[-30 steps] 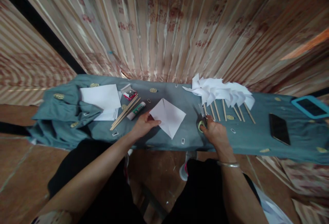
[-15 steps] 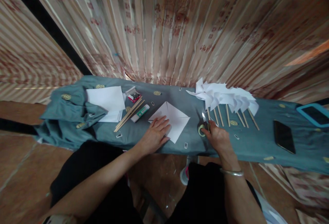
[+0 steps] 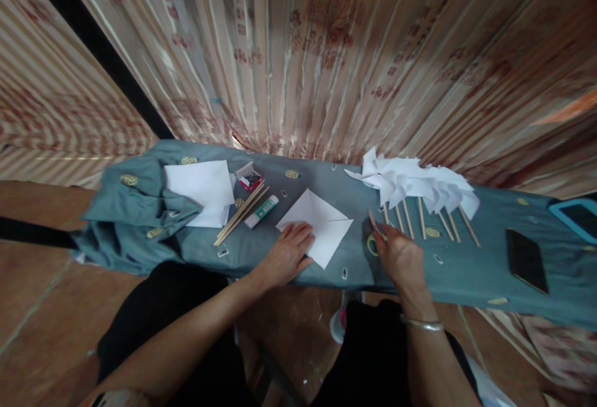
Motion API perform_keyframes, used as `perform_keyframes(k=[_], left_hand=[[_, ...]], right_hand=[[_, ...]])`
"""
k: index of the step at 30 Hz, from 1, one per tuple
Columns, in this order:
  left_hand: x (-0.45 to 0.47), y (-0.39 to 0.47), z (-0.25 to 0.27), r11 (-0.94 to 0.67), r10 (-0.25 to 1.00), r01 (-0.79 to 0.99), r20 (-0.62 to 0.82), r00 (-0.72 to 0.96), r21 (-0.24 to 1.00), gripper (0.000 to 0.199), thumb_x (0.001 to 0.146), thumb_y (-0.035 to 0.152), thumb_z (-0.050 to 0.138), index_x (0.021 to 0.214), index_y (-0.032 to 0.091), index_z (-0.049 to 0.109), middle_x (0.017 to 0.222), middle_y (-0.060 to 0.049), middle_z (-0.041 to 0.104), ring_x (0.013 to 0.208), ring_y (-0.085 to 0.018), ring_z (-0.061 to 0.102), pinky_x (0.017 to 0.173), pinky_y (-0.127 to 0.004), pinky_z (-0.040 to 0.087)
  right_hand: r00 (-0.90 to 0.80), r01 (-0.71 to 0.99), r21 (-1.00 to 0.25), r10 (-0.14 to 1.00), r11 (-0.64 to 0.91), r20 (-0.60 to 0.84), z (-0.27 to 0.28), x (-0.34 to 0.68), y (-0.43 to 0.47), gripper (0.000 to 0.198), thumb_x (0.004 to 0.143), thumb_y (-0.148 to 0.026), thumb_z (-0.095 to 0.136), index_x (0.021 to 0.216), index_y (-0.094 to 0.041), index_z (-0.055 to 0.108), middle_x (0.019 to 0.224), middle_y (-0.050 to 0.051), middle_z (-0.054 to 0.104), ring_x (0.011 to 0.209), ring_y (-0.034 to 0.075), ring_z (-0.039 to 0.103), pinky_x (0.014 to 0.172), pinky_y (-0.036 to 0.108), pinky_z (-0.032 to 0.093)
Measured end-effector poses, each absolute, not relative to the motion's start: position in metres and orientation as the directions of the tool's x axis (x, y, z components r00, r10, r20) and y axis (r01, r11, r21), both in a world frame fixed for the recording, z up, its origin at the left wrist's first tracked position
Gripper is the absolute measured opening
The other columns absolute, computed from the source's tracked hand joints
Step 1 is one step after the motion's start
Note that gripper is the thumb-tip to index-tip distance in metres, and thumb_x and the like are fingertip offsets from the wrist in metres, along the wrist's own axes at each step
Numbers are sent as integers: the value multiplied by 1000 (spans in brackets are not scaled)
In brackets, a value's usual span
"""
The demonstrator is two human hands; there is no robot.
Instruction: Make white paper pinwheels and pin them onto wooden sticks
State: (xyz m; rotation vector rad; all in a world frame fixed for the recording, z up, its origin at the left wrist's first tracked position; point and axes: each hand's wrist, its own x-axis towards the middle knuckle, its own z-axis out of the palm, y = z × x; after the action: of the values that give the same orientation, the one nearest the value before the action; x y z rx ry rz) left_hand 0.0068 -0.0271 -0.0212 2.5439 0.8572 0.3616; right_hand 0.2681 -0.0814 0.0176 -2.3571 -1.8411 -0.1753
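Observation:
My left hand (image 3: 290, 254) lies with its fingers stretched out on the lower left part of a white square of paper (image 3: 329, 233). The paper is turned cornerwise towards me, with cut lines running in from its corners. To the right of it, my right hand (image 3: 402, 257) is closed on a pair of scissors (image 3: 372, 244). A pale green handle ring shows beside the fingers, and the blades point away from me. The scissors are apart from the paper. Whether the blades are spread is hard to make out.
White paper pinwheels (image 3: 420, 177) on wooden sticks lie in an overlapping row at the back right. On the left are a paper stack (image 3: 198, 183), a small red box (image 3: 249, 178), wooden sticks (image 3: 240, 214) and a glue stick (image 3: 262, 211). A dark phone (image 3: 527, 261) lies far right.
The scissors have turned in my right hand and their blades have shifted slightly. My left hand stays on the paper. The whole view has moved a little.

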Motion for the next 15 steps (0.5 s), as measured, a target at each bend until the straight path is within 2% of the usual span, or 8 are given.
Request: perform_keyframes(k=[3, 4, 6, 10, 15], left_hand=[[7, -29, -20, -710, 633, 518, 109, 767, 476, 46, 88, 28, 60, 131, 12, 53, 145, -21, 47, 141, -33, 36, 115, -57, 28], [7, -29, -21, -709, 635, 521, 110, 765, 476, 47, 87, 28, 60, 130, 12, 54, 144, -21, 48, 140, -33, 37, 115, -57, 28], [7, -30, -22, -707, 640, 523, 117, 759, 477, 48, 86, 30, 62, 130, 11, 54, 144, -21, 49, 140, -33, 38, 115, -55, 28], [8, -30, -23, -699, 647, 527, 114, 754, 483, 48, 86, 30, 63, 129, 12, 55, 143, -20, 50, 139, -32, 39, 116, -53, 28], [9, -31, -15, -700, 642, 521, 111, 759, 489, 49, 86, 31, 62, 130, 9, 54, 144, -21, 49, 139, -33, 39, 117, -51, 28]], right_hand=[[-14, 972, -220, 956, 82, 294, 8, 239, -74, 40, 98, -28, 35, 126, -15, 60, 126, 18, 64, 117, 29, 61, 98, 43, 50], [-82, 955, -244, 939, 169, 333, 3, 229, -72, 41, 98, -26, 34, 131, -16, 57, 130, 17, 62, 121, 28, 58, 102, 45, 48], [-194, 926, -253, 927, 281, 320, -9, 213, -69, 43, 98, -22, 33, 136, -15, 53, 137, 18, 57, 128, 27, 53, 104, 48, 47], [-245, 922, -230, 928, 313, 279, -26, 204, -66, 41, 96, -18, 35, 127, -8, 60, 128, 24, 61, 124, 29, 57, 103, 48, 49], [-175, 921, -281, 930, 271, 322, -21, 206, -61, 42, 98, -26, 34, 129, -10, 59, 127, 21, 63, 121, 27, 60, 101, 46, 51]])
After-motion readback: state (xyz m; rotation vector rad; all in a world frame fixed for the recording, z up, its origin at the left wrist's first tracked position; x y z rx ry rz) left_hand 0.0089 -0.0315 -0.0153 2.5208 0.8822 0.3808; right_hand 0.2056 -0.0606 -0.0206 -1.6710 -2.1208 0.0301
